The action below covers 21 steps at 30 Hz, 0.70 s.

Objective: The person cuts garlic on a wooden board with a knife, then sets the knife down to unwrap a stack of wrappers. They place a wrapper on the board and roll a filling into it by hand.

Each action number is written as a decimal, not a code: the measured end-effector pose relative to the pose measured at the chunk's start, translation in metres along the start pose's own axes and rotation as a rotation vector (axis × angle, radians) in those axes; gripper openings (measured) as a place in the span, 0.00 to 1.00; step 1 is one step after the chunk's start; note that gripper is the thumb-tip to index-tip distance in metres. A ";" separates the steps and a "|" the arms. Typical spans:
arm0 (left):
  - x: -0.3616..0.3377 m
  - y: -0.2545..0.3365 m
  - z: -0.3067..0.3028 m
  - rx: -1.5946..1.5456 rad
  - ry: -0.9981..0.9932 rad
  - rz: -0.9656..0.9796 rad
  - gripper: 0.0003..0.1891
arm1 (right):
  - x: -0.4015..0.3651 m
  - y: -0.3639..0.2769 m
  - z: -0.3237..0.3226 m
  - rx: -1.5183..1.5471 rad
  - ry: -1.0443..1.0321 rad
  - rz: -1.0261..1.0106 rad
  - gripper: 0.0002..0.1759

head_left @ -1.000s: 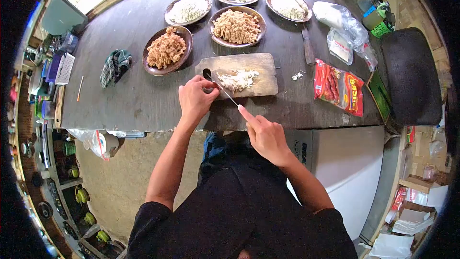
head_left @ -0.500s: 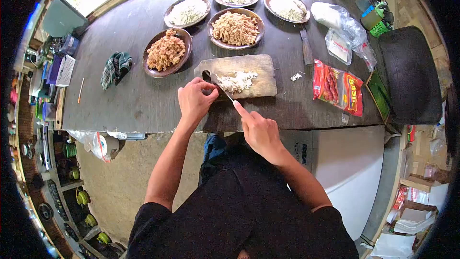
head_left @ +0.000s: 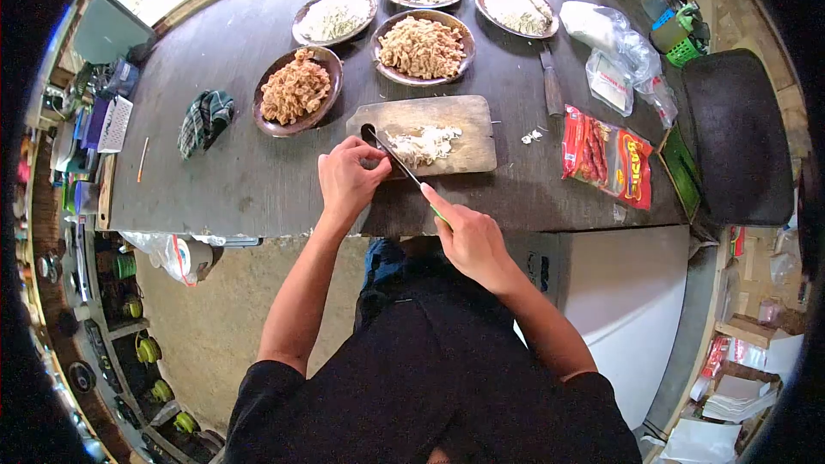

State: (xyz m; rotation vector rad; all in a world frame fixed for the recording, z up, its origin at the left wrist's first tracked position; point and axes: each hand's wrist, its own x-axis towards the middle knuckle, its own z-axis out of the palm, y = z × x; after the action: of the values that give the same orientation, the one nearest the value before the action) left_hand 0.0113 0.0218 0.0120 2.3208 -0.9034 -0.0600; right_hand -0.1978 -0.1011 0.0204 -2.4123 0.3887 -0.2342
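My right hand [head_left: 471, 239] grips the handle of a knife [head_left: 398, 158], its blade slanting up and left over the left part of a wooden cutting board [head_left: 474, 131]. Beside the blade, my left hand [head_left: 351, 174] has its fingers closed at the board's lower left edge; what they pinch is too small to make out. A small heap of pale shreds [head_left: 427, 145] lies on the board, just right of the blade.
Beyond the board stand brown plates of fried pieces [head_left: 423, 49] and pale shreds [head_left: 336, 16]. Right are another knife [head_left: 551, 86], a red packet [head_left: 606, 157] and plastic bags [head_left: 610, 56]. A checked cloth [head_left: 206, 123] lies left.
The knife's blade has turned so more of its dark side shows, and my right hand has shifted slightly right and down. My left hand stays nearly in place.
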 end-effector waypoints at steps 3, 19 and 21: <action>-0.001 -0.003 0.003 -0.004 0.006 0.002 0.08 | 0.004 -0.004 0.003 -0.031 0.016 -0.005 0.34; 0.019 0.021 0.020 0.170 0.081 0.146 0.07 | 0.008 0.024 -0.011 -0.156 0.136 0.030 0.33; 0.025 0.026 0.022 0.199 0.010 0.113 0.07 | 0.010 0.023 -0.016 -0.156 0.120 0.088 0.32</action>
State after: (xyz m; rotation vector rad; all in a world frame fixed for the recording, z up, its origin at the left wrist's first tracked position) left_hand 0.0087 -0.0204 0.0139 2.4434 -1.0763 0.0931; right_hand -0.1977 -0.1311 0.0184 -2.5333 0.5858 -0.3202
